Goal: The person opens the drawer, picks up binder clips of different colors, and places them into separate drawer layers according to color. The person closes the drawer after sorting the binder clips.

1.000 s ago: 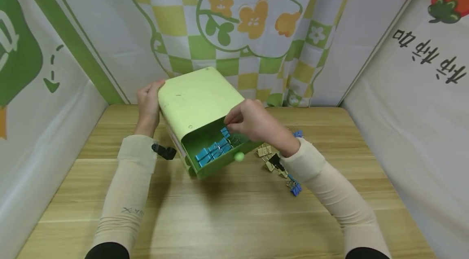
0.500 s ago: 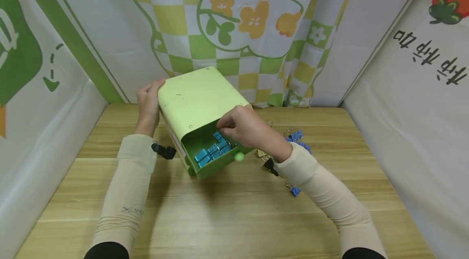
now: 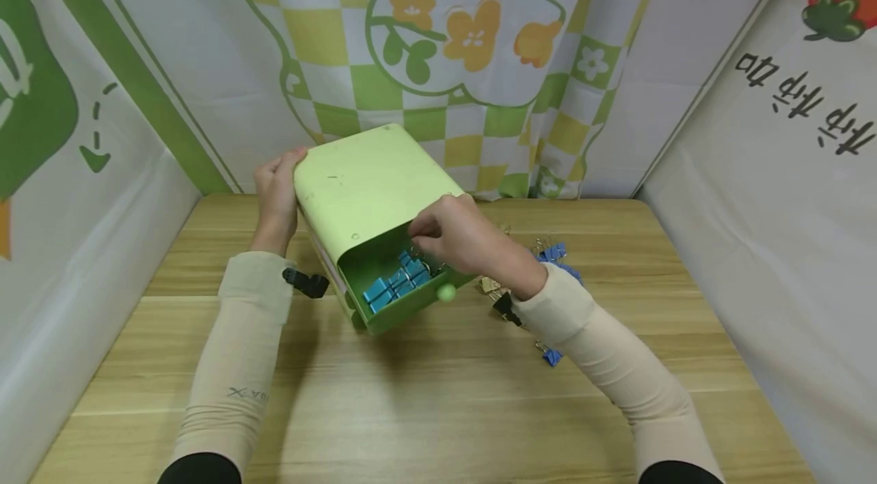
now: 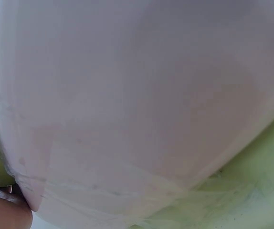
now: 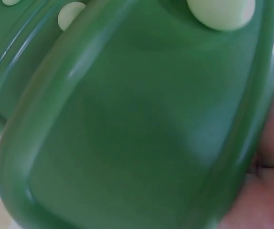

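Note:
A light-green drawer box (image 3: 377, 183) stands at an angle, its dark-green top drawer (image 3: 404, 318) pulled out. My left hand (image 3: 276, 191) grips the box's back left edge; the pale side fills the left wrist view. Inside the drawer lie several blue binder clips (image 3: 389, 291). Over the drawer's right side, my right hand (image 3: 455, 233) has thumb and forefinger together and pinches the wire handle of a blue binder clip (image 3: 406, 263) low among the others. In the right wrist view the drawer's green front (image 5: 127, 119) hides most of that hand.
Right of the box lie blue binder clips (image 3: 553, 252), yellowish ones (image 3: 490, 286) and a black one (image 3: 505, 309), partly behind my right forearm. A single blue clip (image 3: 551, 356) lies nearer on the wooden table (image 3: 438, 408). A printed curtain (image 3: 473, 119) hangs behind.
My right hand has moved left over the drawer and come down slightly, the blue binder clip sinking towards the others. My left hand and the box stay put.

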`<act>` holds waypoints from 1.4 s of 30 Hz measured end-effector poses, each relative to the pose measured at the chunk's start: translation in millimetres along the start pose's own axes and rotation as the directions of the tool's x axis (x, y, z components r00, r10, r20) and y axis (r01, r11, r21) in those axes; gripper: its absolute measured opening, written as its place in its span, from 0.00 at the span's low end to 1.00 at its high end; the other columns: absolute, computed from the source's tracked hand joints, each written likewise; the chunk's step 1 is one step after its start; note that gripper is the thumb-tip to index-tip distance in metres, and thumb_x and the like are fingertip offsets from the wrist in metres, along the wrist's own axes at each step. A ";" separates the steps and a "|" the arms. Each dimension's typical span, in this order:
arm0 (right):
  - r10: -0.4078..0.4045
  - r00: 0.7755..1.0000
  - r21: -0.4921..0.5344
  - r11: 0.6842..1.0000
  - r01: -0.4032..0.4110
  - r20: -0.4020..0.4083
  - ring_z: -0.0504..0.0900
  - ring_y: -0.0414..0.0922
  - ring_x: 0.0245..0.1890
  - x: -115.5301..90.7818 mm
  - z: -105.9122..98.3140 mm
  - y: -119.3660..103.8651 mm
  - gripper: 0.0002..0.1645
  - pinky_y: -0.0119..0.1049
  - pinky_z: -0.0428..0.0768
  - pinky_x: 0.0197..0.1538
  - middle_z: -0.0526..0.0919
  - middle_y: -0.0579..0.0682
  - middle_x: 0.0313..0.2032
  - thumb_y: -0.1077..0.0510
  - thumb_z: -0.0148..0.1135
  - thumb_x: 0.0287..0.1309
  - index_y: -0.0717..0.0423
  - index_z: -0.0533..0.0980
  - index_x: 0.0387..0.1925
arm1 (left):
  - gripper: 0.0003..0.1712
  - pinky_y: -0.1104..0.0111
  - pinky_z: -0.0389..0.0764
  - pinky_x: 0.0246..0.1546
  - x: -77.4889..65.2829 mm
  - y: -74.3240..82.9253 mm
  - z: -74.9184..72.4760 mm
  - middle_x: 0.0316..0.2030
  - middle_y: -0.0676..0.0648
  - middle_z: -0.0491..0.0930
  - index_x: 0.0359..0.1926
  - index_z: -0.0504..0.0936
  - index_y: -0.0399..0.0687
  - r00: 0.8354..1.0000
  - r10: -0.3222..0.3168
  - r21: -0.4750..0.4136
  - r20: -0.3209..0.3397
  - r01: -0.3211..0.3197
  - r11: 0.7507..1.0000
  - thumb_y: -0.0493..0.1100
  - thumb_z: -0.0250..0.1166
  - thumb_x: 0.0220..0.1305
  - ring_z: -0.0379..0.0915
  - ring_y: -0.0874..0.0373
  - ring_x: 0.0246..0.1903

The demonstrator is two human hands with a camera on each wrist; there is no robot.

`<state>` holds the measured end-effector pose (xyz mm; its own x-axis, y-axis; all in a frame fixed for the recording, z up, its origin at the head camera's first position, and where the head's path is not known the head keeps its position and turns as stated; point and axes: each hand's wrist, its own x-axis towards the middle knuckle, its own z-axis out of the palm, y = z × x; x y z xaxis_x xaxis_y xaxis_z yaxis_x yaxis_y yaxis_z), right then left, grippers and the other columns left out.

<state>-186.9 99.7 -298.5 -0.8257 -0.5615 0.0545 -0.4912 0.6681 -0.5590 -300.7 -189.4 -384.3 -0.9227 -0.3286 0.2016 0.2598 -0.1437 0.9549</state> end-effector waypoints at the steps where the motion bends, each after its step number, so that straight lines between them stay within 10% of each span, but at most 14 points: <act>1: 0.005 1.000 0.003 1.000 -0.005 -0.006 0.92 0.46 0.50 -1.0 -1.6 0.3 0.10 0.36 0.89 0.54 0.93 0.53 0.48 0.62 0.68 0.70 0.59 0.89 0.49 | 0.19 0.76 0.73 0.21 -0.2 0.3 0.1 0.19 0.58 0.82 0.23 0.87 0.51 1.000 -0.001 -0.002 0.000 0.001 1.000 0.50 0.68 0.72 0.71 0.66 0.16; 28: 0.096 0.967 0.017 0.995 -0.095 -0.237 0.94 0.45 0.41 -74.7 -59.2 24.4 0.11 0.43 0.91 0.46 0.94 0.50 0.43 0.56 0.73 0.66 0.55 0.89 0.47 | 0.25 0.74 0.71 0.19 -2.8 3.9 -0.5 0.14 0.58 0.76 0.16 0.79 0.51 1.000 -0.017 0.005 0.019 0.017 1.000 0.52 0.67 0.72 0.67 0.65 0.13; 42: 0.216 0.962 -0.059 0.972 -0.228 -0.164 0.93 0.49 0.42 -109.1 -61.8 68.1 0.13 0.48 0.89 0.53 0.93 0.55 0.44 0.56 0.72 0.67 0.59 0.87 0.49 | 0.22 0.74 0.73 0.19 -2.5 2.7 0.2 0.16 0.57 0.79 0.21 0.85 0.50 1.000 -0.013 -0.016 0.029 0.013 1.000 0.52 0.67 0.72 0.69 0.65 0.14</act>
<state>-147.4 236.6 -291.4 -0.9465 -0.3156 0.0678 -0.3052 0.8064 -0.5066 -297.7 -188.8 -382.1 -0.9338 -0.2999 0.1953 0.2519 -0.1629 0.9540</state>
